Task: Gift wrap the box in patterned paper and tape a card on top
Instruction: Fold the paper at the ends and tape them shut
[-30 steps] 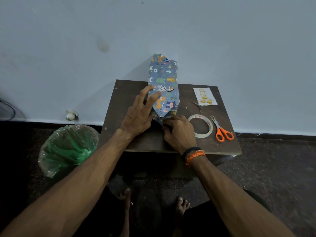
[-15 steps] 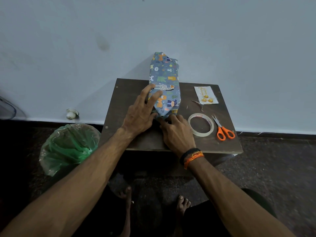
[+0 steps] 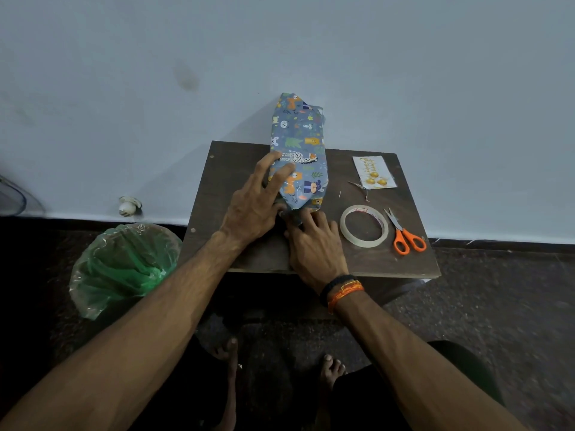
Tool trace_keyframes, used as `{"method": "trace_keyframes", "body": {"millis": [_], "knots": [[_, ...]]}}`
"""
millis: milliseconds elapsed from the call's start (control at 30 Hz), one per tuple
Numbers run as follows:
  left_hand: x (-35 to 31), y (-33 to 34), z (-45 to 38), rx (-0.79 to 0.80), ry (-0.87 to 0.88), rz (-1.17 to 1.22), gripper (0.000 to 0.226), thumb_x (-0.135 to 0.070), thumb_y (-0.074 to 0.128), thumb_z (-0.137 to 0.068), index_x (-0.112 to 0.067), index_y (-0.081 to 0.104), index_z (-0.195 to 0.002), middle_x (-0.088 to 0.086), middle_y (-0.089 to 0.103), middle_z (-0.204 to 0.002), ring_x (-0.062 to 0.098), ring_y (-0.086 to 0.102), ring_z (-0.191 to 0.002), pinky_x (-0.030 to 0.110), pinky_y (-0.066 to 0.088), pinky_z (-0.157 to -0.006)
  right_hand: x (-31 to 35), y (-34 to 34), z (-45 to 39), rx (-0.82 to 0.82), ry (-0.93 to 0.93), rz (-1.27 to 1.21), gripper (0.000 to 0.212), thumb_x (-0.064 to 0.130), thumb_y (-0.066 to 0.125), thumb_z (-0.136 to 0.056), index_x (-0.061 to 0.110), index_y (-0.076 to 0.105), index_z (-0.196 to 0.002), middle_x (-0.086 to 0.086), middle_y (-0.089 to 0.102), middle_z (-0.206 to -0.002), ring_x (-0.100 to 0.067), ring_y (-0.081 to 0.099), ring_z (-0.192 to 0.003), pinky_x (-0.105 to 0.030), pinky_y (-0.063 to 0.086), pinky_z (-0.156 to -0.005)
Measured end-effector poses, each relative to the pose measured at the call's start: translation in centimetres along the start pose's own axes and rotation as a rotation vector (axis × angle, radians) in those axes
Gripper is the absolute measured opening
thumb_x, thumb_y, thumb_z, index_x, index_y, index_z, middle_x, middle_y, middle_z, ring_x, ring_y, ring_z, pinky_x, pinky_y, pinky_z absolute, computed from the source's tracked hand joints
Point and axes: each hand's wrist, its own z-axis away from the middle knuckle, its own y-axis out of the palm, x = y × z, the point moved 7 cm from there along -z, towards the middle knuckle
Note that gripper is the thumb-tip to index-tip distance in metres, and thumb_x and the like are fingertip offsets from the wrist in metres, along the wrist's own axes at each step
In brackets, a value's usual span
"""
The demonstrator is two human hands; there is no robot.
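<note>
On small dark table (image 3: 236, 169), head view: wrapped box (image 3: 298, 147) lies lengthwise, far end toward wall. My left hand (image 3: 252, 209), fingers straight, presses box's near left side. My right hand (image 3: 314, 244) works near end flap against tabletop; whether pinching, cannot tell. Advice: keep left pressure firm, crease flap tight before reaching tape roll (image 3: 364, 225). Card (image 3: 373, 172), scissors (image 3: 404, 234) wait at right.

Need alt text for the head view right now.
Both hands work the near end of a box wrapped in animal-print paper on a small dark table: left hand steadies its side, right hand presses the end fold. Tape, scissors and card lie to the right.
</note>
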Motion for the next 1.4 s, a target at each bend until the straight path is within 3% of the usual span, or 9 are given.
{"method": "trace_keyframes", "body": {"millis": [167,400,567,700,900,1000,1100,1267,1400], "knots": [[-0.1,-0.2,0.1,0.01,0.0,-0.033,0.087,-0.009,0.077,-0.072,-0.024,0.034,-0.146,0.009,0.028,-0.158,0.032,0.055,-0.122,0.038,0.057,-0.056,-0.5,0.2,0.3,0.001,0.0,-0.057,0.037,0.027,0.049,-0.097,0.01,0.068,-0.124,-0.01,0.06,-0.11,-0.03,0.055,-0.09,-0.041,0.048,-0.07],[-0.2,-0.1,0.1,0.001,-0.017,-0.036,0.09,-0.009,0.079,-0.07,-0.025,0.035,-0.147,0.007,0.026,-0.159,0.032,0.059,-0.117,0.04,0.058,-0.056,-1.1,0.0,0.1,0.044,0.011,-0.054,0.026,0.026,0.063,-0.094,0.01,0.073,-0.112,-0.011,0.061,-0.108,-0.032,0.058,-0.092,-0.042,0.05,-0.074],[-0.2,0.0,0.0,-0.001,-0.002,0.02,0.087,-0.008,0.075,-0.071,-0.023,0.035,-0.146,0.008,0.024,-0.158,0.032,0.057,-0.117,0.042,0.059,-0.06,-0.8,0.4,0.2,0.052,0.0,-0.123,0.025,0.019,0.063,-0.096,0.003,0.07,-0.114,-0.019,0.066,-0.124,-0.038,0.062,-0.118,-0.046,0.051,-0.099],[0.2,0.1,0.0,0.013,0.042,0.111,0.083,-0.017,0.077,-0.073,-0.016,0.039,-0.147,0.01,0.022,-0.158,0.028,0.047,-0.133,0.042,0.062,-0.07,-0.7,1.1,0.0,0.13,0.01,-0.198,0.035,0.017,0.057,-0.099,-0.002,0.063,-0.127,-0.024,0.062,-0.135,-0.038,0.056,-0.132,-0.049,0.043,-0.113],[0.2,0.1,-0.2,0.0,0.031,0.116,0.083,-0.013,0.082,-0.074,-0.017,0.04,-0.145,0.011,0.024,-0.156,0.03,0.049,-0.127,0.046,0.061,-0.065,-0.6,0.1,0.3,0.076,0.005,-0.208,0.027,0.021,0.055,-0.098,0.004,0.065,-0.118,-0.015,0.063,-0.12,-0.034,0.061,-0.114,-0.047,0.05,-0.099],[0.2,0.2,-0.3,-0.023,0.019,0.092,0.082,-0.009,0.082,-0.073,-0.019,0.04,-0.143,0.011,0.025,-0.155,0.031,0.051,-0.125,0.048,0.06,-0.066,-0.3,-0.1,0.3,0.075,-0.02,-0.159,0.036,0.026,0.045,-0.099,0.006,0.063,-0.122,-0.013,0.058,-0.131,-0.031,0.057,-0.113,-0.046,0.05,-0.094],[0.3,0.3,-0.3,-0.028,-0.005,0.073,0.082,-0.013,0.083,-0.073,-0.02,0.04,-0.142,0.009,0.026,-0.155,0.031,0.053,-0.122,0.048,0.06,-0.064,-0.5,-0.3,0.2,0.072,-0.012,-0.14,0.032,0.027,0.051,-0.098,0.009,0.061,-0.122,-0.011,0.061,-0.131,-0.031,0.058,-0.115,-0.045,0.047,-0.093],[0.0,0.4,-0.3,-0.041,-0.025,0.029,0.083,-0.01,0.08,-0.071,-0.023,0.039,-0.143,0.008,0.028,-0.156,0.031,0.056,-0.119,0.045,0.059,-0.06,-0.8,-0.3,0.2,0.109,0.008,-0.149,0.036,0.032,0.054,-0.095,0.013,0.058,-0.125,-0.008,0.064,-0.13,-0.03,0.055,-0.124,-0.05,0.042,-0.105],[-0.2,-0.2,0.0,-0.036,-0.004,0.045,0.085,-0.012,0.08,-0.074,-0.025,0.04,-0.147,0.007,0.028,-0.158,0.03,0.052,-0.128,0.045,0.06,-0.063,-0.6,-0.6,0.2,0.151,0.05,-0.222,0.042,0.029,0.058,-0.093,0.01,0.057,-0.131,-0.011,0.062,-0.136,-0.03,0.052,-0.132,-0.055,0.035,-0.116]]}}
